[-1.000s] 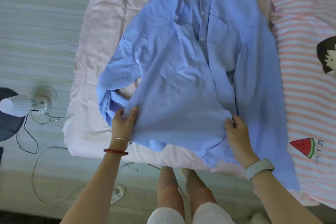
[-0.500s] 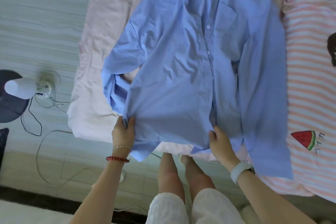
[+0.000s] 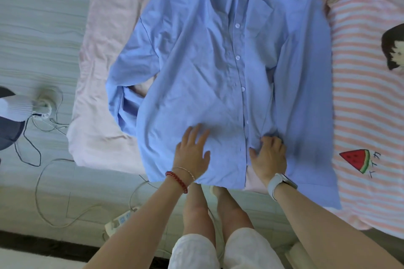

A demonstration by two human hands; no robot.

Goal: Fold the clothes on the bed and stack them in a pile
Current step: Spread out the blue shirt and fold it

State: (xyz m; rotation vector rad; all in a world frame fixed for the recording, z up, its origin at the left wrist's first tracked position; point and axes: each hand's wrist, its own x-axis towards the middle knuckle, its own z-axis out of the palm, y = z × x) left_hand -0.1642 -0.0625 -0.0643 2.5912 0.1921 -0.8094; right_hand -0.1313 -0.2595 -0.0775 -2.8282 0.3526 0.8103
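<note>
We see a blue shirt (image 3: 209,72) lying buttoned-side up on the bed (image 3: 98,116), our left hand (image 3: 192,153) flat on its hem, our right hand (image 3: 270,157) gripping the bunched placket; smoothing outward before folding should help.

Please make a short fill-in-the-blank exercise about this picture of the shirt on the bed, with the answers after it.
1. The left hand lies flat on the ____ shirt.
2. The right hand wears a white ____ on its wrist.
3. The striped cover shows a slice of ____.

Answers: blue; watch; watermelon
</note>
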